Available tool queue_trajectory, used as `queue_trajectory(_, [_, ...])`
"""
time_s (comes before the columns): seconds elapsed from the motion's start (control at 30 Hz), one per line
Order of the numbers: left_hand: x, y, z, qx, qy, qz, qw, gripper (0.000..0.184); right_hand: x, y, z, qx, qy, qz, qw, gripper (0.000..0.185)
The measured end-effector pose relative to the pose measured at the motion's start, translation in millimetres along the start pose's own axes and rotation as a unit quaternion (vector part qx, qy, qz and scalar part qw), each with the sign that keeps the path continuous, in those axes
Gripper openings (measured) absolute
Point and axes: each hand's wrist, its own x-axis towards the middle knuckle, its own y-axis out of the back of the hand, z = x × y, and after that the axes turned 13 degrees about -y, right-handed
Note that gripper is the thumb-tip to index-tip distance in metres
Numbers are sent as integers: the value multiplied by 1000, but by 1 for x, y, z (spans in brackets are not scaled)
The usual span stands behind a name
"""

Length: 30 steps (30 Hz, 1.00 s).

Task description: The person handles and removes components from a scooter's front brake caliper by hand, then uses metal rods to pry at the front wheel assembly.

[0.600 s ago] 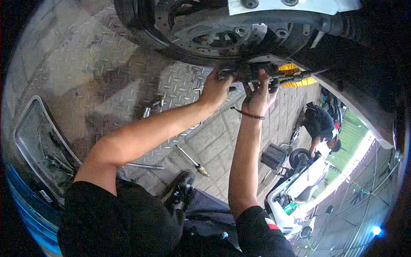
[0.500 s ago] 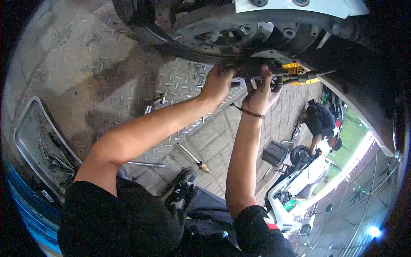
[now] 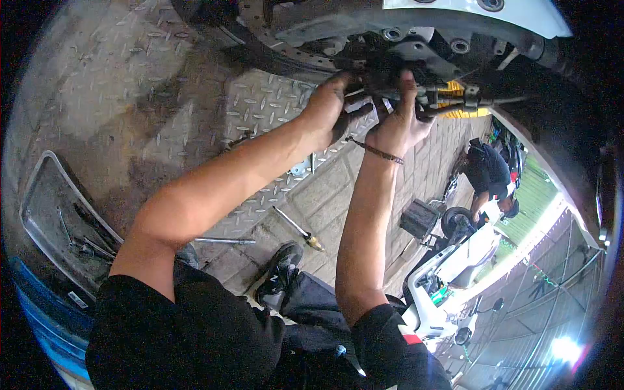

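At the top of the head view, a dark brake caliper (image 3: 385, 73) sits beside the brake disc (image 3: 292, 55) of a motorcycle wheel (image 3: 224, 39). My left hand (image 3: 330, 107) is at the caliper's left end, thumb against it and darkened fingers curled beneath. From below, my right hand (image 3: 402, 120) grips the caliper, its thumb pressed on the near face and its fingers partly hidden behind. A cable or hose with a metal fitting (image 3: 471, 97) runs off to the right of that hand. Shadow hides the caliper's details.
A tray with tools (image 3: 49, 214) lies at left. On the floor are a metal bar (image 3: 224, 241) and a long-shafted tool with a yellowish end (image 3: 299, 227), near my shoe (image 3: 279, 273). A co-worker (image 3: 491, 172) bends beside a white scooter (image 3: 435, 286) at right.
The wheel and caliper sit slightly higher and further right in view. My left hand has shifted, its fingers now lower and more apart from the thumb. My right hand keeps its hold.
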Motion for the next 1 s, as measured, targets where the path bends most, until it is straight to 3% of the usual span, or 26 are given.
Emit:
queue_trajectory(0.17, [-3, 0, 8, -1, 8, -10, 1000, 24, 4, -3, 6, -52, 97, -18, 994, 68])
queue_trajectory(0.2, [-4, -2, 11, -9, -7, 4, 1000, 24, 5, -7, 6, -87, 148, -26, 985, 61])
queue_trajectory(0.3, [-11, -6, 23, 25, -20, -5, 999, 26, 2, -11, 3, -86, 179, -41, 979, 61])
queue_trajectory(0.4, [-17, -23, 37, 57, -11, -92, 994, 36, 2, -9, -2, -117, 186, 9, 976, 66])
queue_trajectory(0.47, [-11, -31, 40, 82, 23, -102, 991, 38, 1, -3, -4, -210, 228, 48, 949, 68])
queue_trajectory(0.5, [-7, -36, 42, 87, 47, -103, 990, 40, 2, -3, -5, -193, 227, 63, 952, 68])
queue_trajectory(0.57, [-8, -43, 42, 151, 49, -105, 982, 47, 4, -2, -4, -195, 245, 18, 950, 66])
queue_trajectory(0.63, [-12, -55, 43, 48, 74, -137, 987, 55, 2, -3, -16, -306, 258, 69, 914, 65])
queue_trajectory(0.83, [-5, -59, 42, 72, 81, -126, 986, 56, 9, 5, -28, -337, 249, 56, 906, 74])
queue_trajectory(0.9, [-7, -61, 42, 70, 62, -116, 989, 51, 13, 12, -34, -280, 206, -15, 938, 74])
queue_trajectory(0.97, [-3, -56, 42, 91, 61, -138, 984, 47, 16, 15, -38, -252, 203, -14, 946, 74])
queue_trajectory(1.0, [-6, -61, 41, 90, 65, -88, 990, 46, 18, 12, -42, -239, 266, -19, 934, 75])
